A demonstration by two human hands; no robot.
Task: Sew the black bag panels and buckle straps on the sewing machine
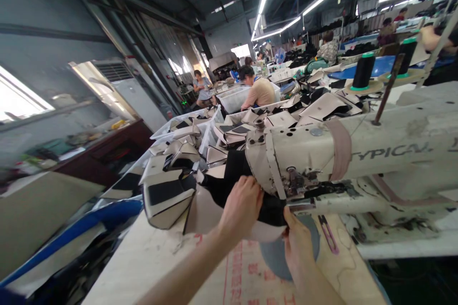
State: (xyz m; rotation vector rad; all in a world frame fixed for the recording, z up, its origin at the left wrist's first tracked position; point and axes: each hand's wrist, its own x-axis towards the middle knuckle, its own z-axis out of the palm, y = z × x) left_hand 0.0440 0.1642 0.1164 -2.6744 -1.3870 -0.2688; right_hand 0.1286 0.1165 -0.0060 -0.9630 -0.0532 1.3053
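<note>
A cream sewing machine (358, 152) marked TYPICAL stands on the table (150, 252). Under its head lies a black and beige shoe upper piece (218, 186). My left hand (240, 206) rests on this piece just left of the needle area, fingers curled and pressing down on it. My right hand (296, 243) pinches the near edge of the same piece below the presser foot. The needle itself is hidden behind the machine head.
Stacks of black and beige cut pieces (171, 195) fill white bins (186, 119) beyond the machine. Thread cones (363, 71) stand on the machine top. Pink thread snips (327, 231) lie beside my right hand. Other people work at tables farther back (255, 88).
</note>
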